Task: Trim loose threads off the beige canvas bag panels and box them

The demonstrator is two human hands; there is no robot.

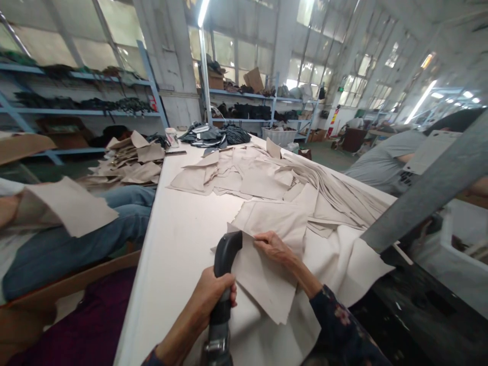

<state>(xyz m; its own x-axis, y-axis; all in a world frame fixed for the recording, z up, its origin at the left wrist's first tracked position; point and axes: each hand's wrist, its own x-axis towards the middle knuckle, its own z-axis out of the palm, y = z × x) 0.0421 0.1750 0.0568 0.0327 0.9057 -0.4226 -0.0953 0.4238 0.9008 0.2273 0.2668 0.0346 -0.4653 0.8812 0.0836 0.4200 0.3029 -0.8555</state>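
On the white desk (163, 264), beige fabric pieces (263, 178) lie heaped at the far side, while nearer, one beige panel (263, 282) is pinched by the right hand (276, 247) and, just left, a black curved tool (224, 251) is clamped in the left hand (213, 292).

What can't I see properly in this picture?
All in the head view:
The bottom of the black tool in the left hand: cut off by the lower edge.
What lies under the beige piece in the right hand: covered by it.
Part of the person in grey: hidden behind the metal beam.
Things on the far shelves: too small, blurred.
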